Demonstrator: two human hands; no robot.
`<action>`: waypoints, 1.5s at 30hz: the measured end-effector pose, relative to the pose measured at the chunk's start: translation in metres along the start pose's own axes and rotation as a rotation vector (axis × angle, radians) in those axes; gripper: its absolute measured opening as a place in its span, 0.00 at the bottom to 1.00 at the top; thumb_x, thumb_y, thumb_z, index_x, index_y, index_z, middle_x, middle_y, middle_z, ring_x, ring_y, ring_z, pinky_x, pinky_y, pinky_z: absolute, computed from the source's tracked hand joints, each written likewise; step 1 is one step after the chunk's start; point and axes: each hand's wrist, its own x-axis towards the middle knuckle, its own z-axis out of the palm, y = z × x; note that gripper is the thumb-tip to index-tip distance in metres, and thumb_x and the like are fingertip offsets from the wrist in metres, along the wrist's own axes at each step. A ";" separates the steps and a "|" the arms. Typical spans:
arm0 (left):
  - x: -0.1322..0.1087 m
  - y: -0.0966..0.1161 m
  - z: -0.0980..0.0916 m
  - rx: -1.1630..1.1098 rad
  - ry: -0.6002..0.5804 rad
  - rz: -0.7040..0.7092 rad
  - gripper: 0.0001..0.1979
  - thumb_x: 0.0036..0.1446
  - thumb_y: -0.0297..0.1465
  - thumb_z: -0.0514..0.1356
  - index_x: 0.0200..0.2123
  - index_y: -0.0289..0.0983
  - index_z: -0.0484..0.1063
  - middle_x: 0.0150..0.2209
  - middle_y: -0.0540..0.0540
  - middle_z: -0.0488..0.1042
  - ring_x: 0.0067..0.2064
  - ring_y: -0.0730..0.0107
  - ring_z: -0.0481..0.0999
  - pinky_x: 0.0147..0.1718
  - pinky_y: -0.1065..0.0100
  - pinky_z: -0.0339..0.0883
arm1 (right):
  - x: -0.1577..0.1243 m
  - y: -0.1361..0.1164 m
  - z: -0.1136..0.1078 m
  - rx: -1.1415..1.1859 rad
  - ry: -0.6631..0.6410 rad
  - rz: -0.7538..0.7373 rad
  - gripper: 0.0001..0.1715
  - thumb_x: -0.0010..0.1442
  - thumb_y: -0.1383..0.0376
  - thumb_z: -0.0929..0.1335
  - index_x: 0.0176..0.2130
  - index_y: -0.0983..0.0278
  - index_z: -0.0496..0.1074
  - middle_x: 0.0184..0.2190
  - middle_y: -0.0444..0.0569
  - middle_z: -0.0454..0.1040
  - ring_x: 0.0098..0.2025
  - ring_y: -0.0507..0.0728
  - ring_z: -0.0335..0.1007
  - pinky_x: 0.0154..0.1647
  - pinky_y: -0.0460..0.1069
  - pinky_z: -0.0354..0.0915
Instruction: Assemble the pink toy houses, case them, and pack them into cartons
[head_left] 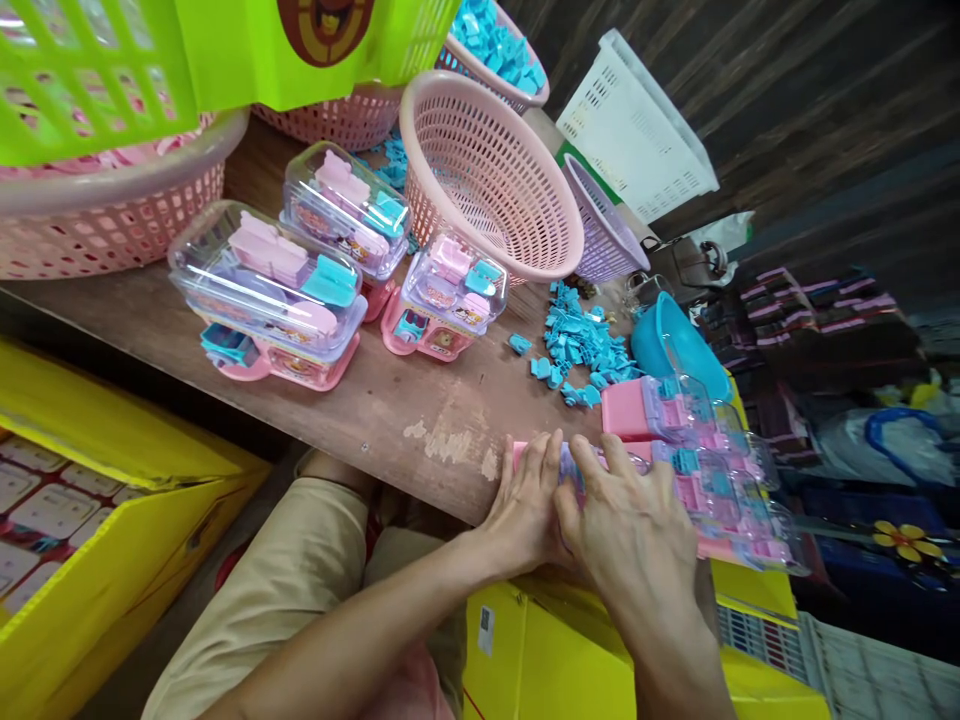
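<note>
At the table's front edge, my left hand (525,500) is closed around the left end of a pink and purple plastic toy case (571,464). My right hand (630,510) presses over the other end, fingers bent down onto it. Most of that case is hidden beneath both hands. Just right of my right hand lie several similar toy cases (686,408) with clear covers, tipped on their sides in a row. Farther left stand three upright toy cases, a large one (270,285), another behind it (345,205) and a smaller one (450,295), with pink and blue parts under clear lids.
Loose blue plastic pieces (581,340) lie heaped mid-table, beside a blue bowl (664,345). Behind them are a pink basket (555,225), a purple basket (600,235) and a white crate (637,130). A green basket (225,50) overhangs the upper left. Yellow boxes (135,570) flank my legs.
</note>
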 end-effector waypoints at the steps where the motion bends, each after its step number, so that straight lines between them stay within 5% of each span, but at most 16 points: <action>1: 0.000 0.000 0.000 -0.005 0.002 0.000 0.56 0.39 0.40 0.63 0.63 0.30 0.31 0.63 0.30 0.47 0.65 0.49 0.42 0.60 0.41 0.29 | 0.001 0.002 0.001 0.019 -0.009 -0.005 0.14 0.51 0.66 0.64 0.39 0.58 0.71 0.38 0.52 0.71 0.31 0.60 0.58 0.25 0.51 0.53; 8: 0.003 0.002 -0.004 -0.053 -0.018 -0.024 0.65 0.29 0.41 0.69 0.62 0.27 0.31 0.62 0.24 0.48 0.64 0.41 0.45 0.60 0.39 0.37 | 0.003 0.020 0.018 0.241 -0.097 -0.037 0.17 0.56 0.65 0.61 0.46 0.60 0.67 0.44 0.50 0.69 0.36 0.60 0.64 0.35 0.54 0.62; 15: 0.001 -0.006 -0.001 -0.046 -0.089 -0.009 0.68 0.30 0.35 0.71 0.63 0.29 0.24 0.63 0.21 0.40 0.64 0.37 0.40 0.57 0.39 0.46 | -0.007 0.031 0.048 0.506 -0.070 0.226 0.27 0.56 0.62 0.62 0.56 0.61 0.59 0.54 0.56 0.59 0.51 0.63 0.65 0.44 0.55 0.66; 18: 0.012 -0.002 -0.041 0.065 -0.050 0.147 0.64 0.38 0.32 0.68 0.63 0.35 0.20 0.64 0.26 0.37 0.65 0.43 0.41 0.58 0.46 0.52 | 0.020 0.055 0.068 0.443 -0.160 0.350 0.27 0.57 0.63 0.62 0.56 0.60 0.61 0.53 0.58 0.61 0.45 0.63 0.69 0.40 0.55 0.66; 23: 0.046 0.021 -0.152 0.664 0.362 0.220 0.45 0.48 0.19 0.54 0.64 0.33 0.29 0.65 0.29 0.40 0.66 0.51 0.39 0.60 0.50 0.45 | 0.084 0.105 0.103 0.432 0.028 0.370 0.22 0.55 0.65 0.64 0.50 0.64 0.69 0.43 0.58 0.69 0.34 0.60 0.71 0.33 0.52 0.64; 26: 0.067 0.027 -0.200 0.989 0.303 0.029 0.39 0.46 0.20 0.55 0.62 0.25 0.44 0.63 0.25 0.45 0.65 0.44 0.41 0.60 0.47 0.43 | 0.099 0.114 0.108 0.474 0.185 0.348 0.21 0.57 0.64 0.62 0.49 0.67 0.69 0.43 0.61 0.69 0.36 0.61 0.70 0.34 0.53 0.63; 29: 0.082 0.028 -0.218 1.162 0.121 -0.114 0.34 0.48 0.25 0.58 0.59 0.25 0.53 0.60 0.26 0.55 0.63 0.45 0.49 0.59 0.49 0.44 | 0.085 0.093 0.097 0.517 0.360 0.311 0.23 0.59 0.60 0.60 0.52 0.66 0.66 0.51 0.63 0.64 0.47 0.67 0.66 0.42 0.58 0.63; 32: 0.082 0.040 -0.208 1.209 0.075 -0.181 0.31 0.49 0.33 0.61 0.56 0.27 0.60 0.56 0.29 0.61 0.57 0.46 0.61 0.55 0.52 0.54 | 0.051 0.049 0.081 0.754 0.521 0.155 0.23 0.61 0.58 0.59 0.52 0.65 0.63 0.48 0.58 0.67 0.50 0.64 0.64 0.49 0.60 0.62; 36: 0.049 0.067 -0.165 1.044 0.074 -0.341 0.36 0.51 0.41 0.61 0.57 0.24 0.57 0.52 0.28 0.63 0.49 0.45 0.68 0.44 0.54 0.65 | 0.011 -0.002 0.062 1.169 0.307 0.115 0.25 0.63 0.56 0.57 0.57 0.61 0.57 0.51 0.54 0.67 0.48 0.57 0.67 0.48 0.54 0.66; 38: 0.029 0.069 -0.143 0.843 -0.009 -0.296 0.41 0.50 0.42 0.61 0.60 0.25 0.52 0.52 0.29 0.62 0.51 0.46 0.67 0.46 0.54 0.64 | 0.005 -0.008 0.057 1.268 0.246 0.133 0.27 0.64 0.54 0.55 0.59 0.61 0.56 0.56 0.54 0.63 0.54 0.57 0.63 0.53 0.54 0.63; 41: 0.009 0.046 -0.116 0.496 -0.035 -0.174 0.56 0.39 0.43 0.68 0.63 0.31 0.40 0.59 0.28 0.51 0.61 0.43 0.54 0.54 0.48 0.57 | 0.009 0.002 0.053 1.292 0.179 0.094 0.30 0.62 0.51 0.56 0.59 0.60 0.58 0.59 0.52 0.60 0.61 0.58 0.52 0.61 0.57 0.52; 45: 0.001 0.004 -0.080 0.088 0.033 -0.087 0.70 0.31 0.43 0.71 0.63 0.35 0.23 0.63 0.28 0.37 0.65 0.43 0.37 0.58 0.44 0.45 | 0.010 0.016 0.047 1.225 0.041 0.081 0.32 0.60 0.50 0.58 0.60 0.59 0.57 0.53 0.53 0.66 0.58 0.60 0.58 0.58 0.58 0.56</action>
